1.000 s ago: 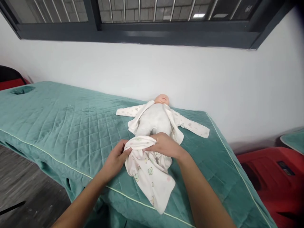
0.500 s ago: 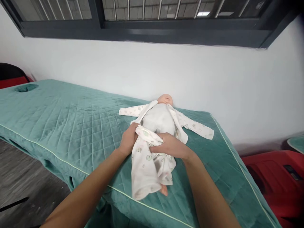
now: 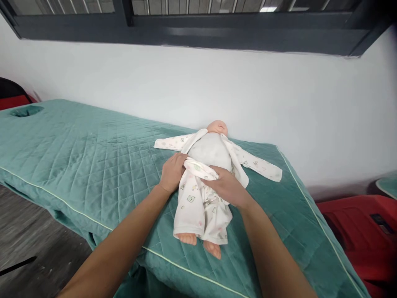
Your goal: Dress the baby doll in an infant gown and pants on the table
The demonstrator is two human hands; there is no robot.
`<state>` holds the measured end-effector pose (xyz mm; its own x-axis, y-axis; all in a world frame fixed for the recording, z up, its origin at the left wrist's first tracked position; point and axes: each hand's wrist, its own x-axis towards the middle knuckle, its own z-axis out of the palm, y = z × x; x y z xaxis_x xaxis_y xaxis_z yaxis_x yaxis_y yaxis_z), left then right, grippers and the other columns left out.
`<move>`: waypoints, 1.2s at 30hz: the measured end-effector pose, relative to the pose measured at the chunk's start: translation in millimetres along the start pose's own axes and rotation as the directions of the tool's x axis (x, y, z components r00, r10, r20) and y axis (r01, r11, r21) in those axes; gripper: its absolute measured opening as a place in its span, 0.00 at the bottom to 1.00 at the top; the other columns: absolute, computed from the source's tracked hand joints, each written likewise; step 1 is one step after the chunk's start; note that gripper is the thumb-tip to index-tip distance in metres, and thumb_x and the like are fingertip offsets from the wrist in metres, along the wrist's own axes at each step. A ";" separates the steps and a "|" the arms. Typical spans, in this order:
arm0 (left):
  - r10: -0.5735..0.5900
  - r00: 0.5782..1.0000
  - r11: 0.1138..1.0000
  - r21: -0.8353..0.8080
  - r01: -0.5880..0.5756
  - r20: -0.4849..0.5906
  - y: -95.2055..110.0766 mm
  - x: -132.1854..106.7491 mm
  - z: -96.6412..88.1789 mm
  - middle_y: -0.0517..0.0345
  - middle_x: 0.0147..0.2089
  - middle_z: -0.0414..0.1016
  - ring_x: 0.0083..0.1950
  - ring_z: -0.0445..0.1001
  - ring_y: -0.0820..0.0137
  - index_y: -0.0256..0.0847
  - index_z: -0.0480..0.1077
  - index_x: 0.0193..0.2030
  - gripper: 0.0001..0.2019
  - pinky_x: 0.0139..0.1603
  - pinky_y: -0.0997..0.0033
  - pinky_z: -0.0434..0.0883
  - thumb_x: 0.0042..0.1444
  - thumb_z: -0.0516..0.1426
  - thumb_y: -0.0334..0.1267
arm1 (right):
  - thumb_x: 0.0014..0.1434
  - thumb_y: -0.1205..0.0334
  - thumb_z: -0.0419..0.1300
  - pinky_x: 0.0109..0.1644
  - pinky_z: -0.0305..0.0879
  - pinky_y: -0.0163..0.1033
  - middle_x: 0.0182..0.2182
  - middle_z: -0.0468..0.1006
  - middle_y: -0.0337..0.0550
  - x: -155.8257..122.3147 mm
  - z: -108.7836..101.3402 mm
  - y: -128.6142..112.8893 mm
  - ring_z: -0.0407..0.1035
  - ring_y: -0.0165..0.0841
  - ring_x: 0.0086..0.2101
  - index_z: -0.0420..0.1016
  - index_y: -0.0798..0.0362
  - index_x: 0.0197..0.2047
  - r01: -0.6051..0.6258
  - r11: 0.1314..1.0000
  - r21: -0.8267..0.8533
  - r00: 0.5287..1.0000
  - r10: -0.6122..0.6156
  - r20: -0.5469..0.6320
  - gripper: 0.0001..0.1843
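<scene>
A baby doll (image 3: 211,150) lies on its back on a green quilted bed, head toward the wall. White patterned pants (image 3: 192,203) cover its legs, and both feet stick out of the cuffs. My left hand (image 3: 173,170) grips the waistband on one side. On the other side, my right hand (image 3: 228,185) pinches the waistband between thumb and fingers, partly hidden by the cloth. An open white patterned jacket (image 3: 259,164) is under the doll's grey-white torso, with its sleeves spread out to both sides.
The quilted bed cover (image 3: 102,165) extends left to a face hole (image 3: 27,111). Behind it rises a white wall (image 3: 139,78) below a dark window frame (image 3: 217,37). Red plastic chairs (image 3: 356,223) stand at the right, beyond the bed's edge.
Both hands have moved the waistband up toward the doll's torso. The pant legs have slid up, so both feet now show, where only one did before.
</scene>
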<state>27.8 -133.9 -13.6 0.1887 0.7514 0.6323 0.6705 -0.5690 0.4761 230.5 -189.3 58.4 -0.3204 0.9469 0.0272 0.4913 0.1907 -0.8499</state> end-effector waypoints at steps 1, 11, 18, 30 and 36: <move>-0.017 1.000 1.000 -0.005 0.017 0.012 1.2 -1.0 -1.3 0.49 0.46 0.75 0.50 0.72 0.60 0.40 0.72 0.46 0.10 0.53 0.62 0.66 0.62 0.50 0.34 | 0.60 0.53 0.60 0.52 0.67 0.44 0.46 0.81 0.44 0.4 0.5 -0.2 0.74 0.41 0.46 0.77 0.53 0.48 -0.004 1.000 0.007 1.000 0.004 -0.008 0.17; -0.125 0.992 0.971 -0.203 0.125 0.010 5.5 -6.0 -5.5 0.53 0.45 0.75 0.47 0.72 0.65 0.42 0.70 0.47 0.10 0.50 0.66 0.67 0.60 0.52 0.34 | 0.60 0.49 0.61 0.46 0.68 0.43 0.43 0.81 0.42 -1.6 4.7 -1.7 0.73 0.42 0.45 0.77 0.50 0.45 -0.077 0.997 0.003 0.994 0.077 -0.076 0.16; -0.228 0.970 0.863 -0.443 0.242 0.086 14.9 -4.3 -18.2 0.56 0.41 0.76 0.41 0.71 0.68 0.41 0.73 0.40 0.08 0.43 0.70 0.67 0.58 0.54 0.37 | 0.60 0.42 0.59 0.39 0.67 0.39 0.36 0.80 0.40 -5.5 -1.9 -4.4 0.73 0.36 0.36 0.75 0.51 0.47 -0.068 0.981 0.184 0.998 0.064 0.026 0.21; -0.457 0.889 0.734 -0.558 0.388 0.018 6.9 -1.9 -19.1 0.55 0.40 0.78 0.44 0.73 0.66 0.39 0.74 0.37 0.18 0.48 0.68 0.68 0.63 0.50 0.50 | 0.56 0.45 0.64 0.31 0.64 0.36 0.31 0.75 0.38 2.4 -21.3 22.6 0.65 0.30 0.27 0.75 0.50 0.39 0.026 0.853 0.521 0.914 0.191 -0.358 0.17; -0.588 0.809 0.728 -0.423 0.540 0.021 -29.2 19.4 2.6 0.49 0.47 0.78 0.47 0.75 0.65 0.38 0.72 0.45 0.15 0.49 0.67 0.70 0.63 0.51 0.46 | 0.56 0.49 0.64 0.30 0.62 0.35 0.30 0.77 0.40 6.2 -20.9 31.7 0.67 0.29 0.26 0.74 0.52 0.34 0.188 0.891 0.413 0.760 0.135 -0.636 0.14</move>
<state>13.7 -101.8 -16.9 -0.2266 0.9492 0.2183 0.2866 -0.1492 0.9464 261.0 -172.0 42.6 0.3374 0.9101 0.2406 0.0430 0.2405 -0.9697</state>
